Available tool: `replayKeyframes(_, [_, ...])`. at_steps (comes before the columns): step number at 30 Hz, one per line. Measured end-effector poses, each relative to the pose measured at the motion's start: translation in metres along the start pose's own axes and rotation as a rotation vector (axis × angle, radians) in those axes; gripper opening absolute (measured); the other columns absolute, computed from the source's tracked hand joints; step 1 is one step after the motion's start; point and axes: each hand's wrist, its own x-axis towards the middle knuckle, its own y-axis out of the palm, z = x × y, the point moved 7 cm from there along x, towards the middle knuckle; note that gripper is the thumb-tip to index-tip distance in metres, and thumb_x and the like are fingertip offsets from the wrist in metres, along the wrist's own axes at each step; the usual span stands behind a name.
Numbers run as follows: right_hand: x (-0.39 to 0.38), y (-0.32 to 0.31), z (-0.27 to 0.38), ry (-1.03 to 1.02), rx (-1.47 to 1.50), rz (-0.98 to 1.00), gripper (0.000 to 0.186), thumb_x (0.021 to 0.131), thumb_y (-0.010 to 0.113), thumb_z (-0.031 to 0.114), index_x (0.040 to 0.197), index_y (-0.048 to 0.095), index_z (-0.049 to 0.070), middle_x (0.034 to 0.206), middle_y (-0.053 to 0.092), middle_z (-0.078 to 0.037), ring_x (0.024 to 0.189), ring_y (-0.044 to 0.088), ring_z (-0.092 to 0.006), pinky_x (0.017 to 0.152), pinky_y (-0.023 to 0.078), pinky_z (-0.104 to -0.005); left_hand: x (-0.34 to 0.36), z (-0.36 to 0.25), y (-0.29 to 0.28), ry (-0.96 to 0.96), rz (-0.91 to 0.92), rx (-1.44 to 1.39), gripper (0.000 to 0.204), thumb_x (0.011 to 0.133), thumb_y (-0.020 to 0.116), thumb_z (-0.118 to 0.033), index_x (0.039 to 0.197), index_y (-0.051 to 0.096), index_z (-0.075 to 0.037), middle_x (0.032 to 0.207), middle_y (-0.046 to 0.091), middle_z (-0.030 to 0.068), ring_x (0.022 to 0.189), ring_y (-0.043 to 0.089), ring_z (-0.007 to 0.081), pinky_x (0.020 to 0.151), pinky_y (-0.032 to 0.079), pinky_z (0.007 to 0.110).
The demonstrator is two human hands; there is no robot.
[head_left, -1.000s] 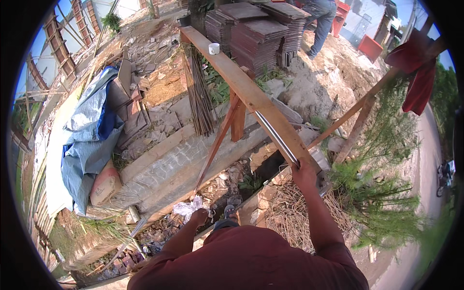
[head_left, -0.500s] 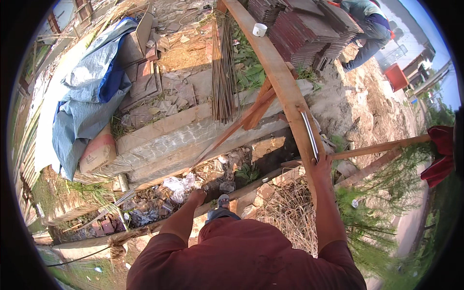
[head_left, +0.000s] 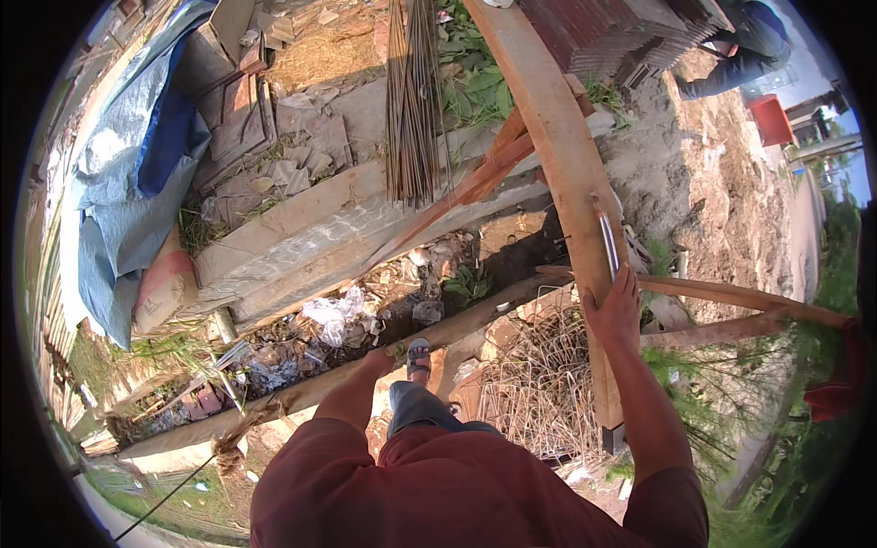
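Note:
My right hand [head_left: 618, 309] rests on a long wooden beam [head_left: 562, 155], its thumb apart and its fingers stretched along the wood. A thin shiny metal rod or tube [head_left: 607, 242] lies on the beam, with its lower end at my fingertips. I cannot tell whether the fingers touch it. Low on the left, my left hand [head_left: 379, 362] hangs beside my sandalled foot [head_left: 418, 356], above the edge of a trench. Its fingers are too small and unclear to read.
Debris and clear plastic [head_left: 335, 315] fill part of the trench [head_left: 507, 251]. Steel bars [head_left: 413, 119] overhang its concrete edge. Dry, tangled stalks [head_left: 539, 393] lie beside the beam, and roof tiles [head_left: 594, 36] are stacked beyond. A co-worker [head_left: 754, 46] bends at the far right, near a red container [head_left: 772, 121].
My view has shifted, bringing the beam's near end into sight. My right hand now lies with its fingers extended by the rod, and my foot shows farther forward.

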Motion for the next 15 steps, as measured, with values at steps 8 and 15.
replayKeyframes(8, [0.007, 0.006, -0.004, -0.001, -0.026, 0.061, 0.089, 0.077, 0.068, 0.03, 0.14, 0.016, -0.007, 0.136, 0.031, -0.031, 0.128, 0.031, -0.0457, 0.105, 0.029, -0.0525, 0.182, -0.218, -0.114, 0.537, -0.563, -0.035, 0.03, 0.086, 0.048, -0.027, 0.099, 0.064, -0.005, 0.094, 0.065, 0.0228, 0.088, 0.061, 0.0417, 0.08, 0.048, 0.048])
replayKeyframes(15, [0.007, 0.012, -0.013, -0.031, 0.021, 0.027, 0.091, 0.075, 0.069, 0.03, 0.139, 0.017, -0.009, 0.133, 0.031, -0.033, 0.125, 0.032, -0.0495, 0.105, 0.028, -0.0549, 0.224, -0.36, -0.251, 0.196, -0.674, -0.273, 0.032, 0.087, 0.052, -0.032, 0.104, 0.068, -0.011, 0.102, 0.065, 0.0216, 0.099, 0.061, 0.0385, 0.085, 0.048, 0.046])
